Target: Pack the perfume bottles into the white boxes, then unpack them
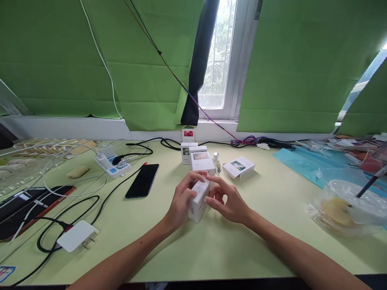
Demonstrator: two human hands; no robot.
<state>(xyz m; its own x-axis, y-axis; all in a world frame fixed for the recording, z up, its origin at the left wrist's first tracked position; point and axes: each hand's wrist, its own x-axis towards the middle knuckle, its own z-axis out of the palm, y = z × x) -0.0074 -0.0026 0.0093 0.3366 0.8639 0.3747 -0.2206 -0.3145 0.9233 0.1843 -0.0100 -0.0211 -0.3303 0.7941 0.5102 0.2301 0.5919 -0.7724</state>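
A small white box (198, 207) stands on the pale green table between my hands, in the middle of the view. My left hand (181, 198) holds it, with the thumb on its top and the fingers round its far side. At the box's right side is my right hand (226, 198), its index finger reaching to the top far edge and its thumb near the side, the other fingers curled. Behind them are a white box with a picture (202, 161), a small glass bottle (217, 164) and a flat white box (238, 167).
Left of my hands lie a black phone (142, 181), a power strip (112, 165), a white charger (78, 236) and loose cables. On the right are a bagged plastic bowl (347, 205) and blue plastic sheeting (299, 164). Green curtains (151, 64) hang behind the table.
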